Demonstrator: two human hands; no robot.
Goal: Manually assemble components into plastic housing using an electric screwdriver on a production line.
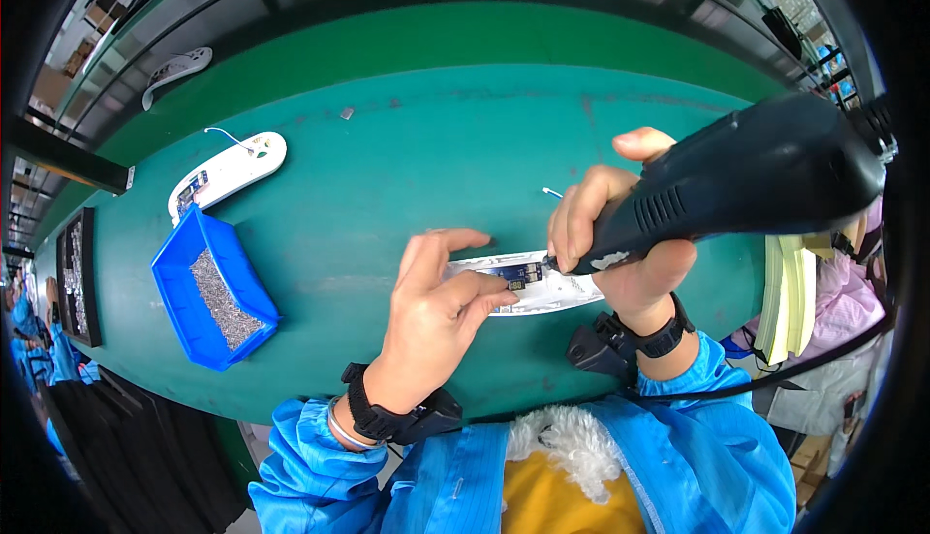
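My right hand (620, 219) is wrapped around a black electric screwdriver (722, 190). Its tip end points down and left onto a blue circuit board (516, 272), which lies inside a long white plastic shell (557, 294) on the bench. The exact contact at the tip is hidden by my fingers. At the shell's left part, my left hand (431, 306) is closed, with thumb and index finger together on the board and shell. A thin white wire (552, 192) sticks up beyond my right fingers.
A blue bin (172, 287) of small metal screws stands at left on the green bench (368, 185). Behind it lies another white shell (242, 168) with a board and wire. A third shell (176, 71) sits farther back. A black tray (60, 282) is at far left; yellowish sheets (787, 297) hang at right.
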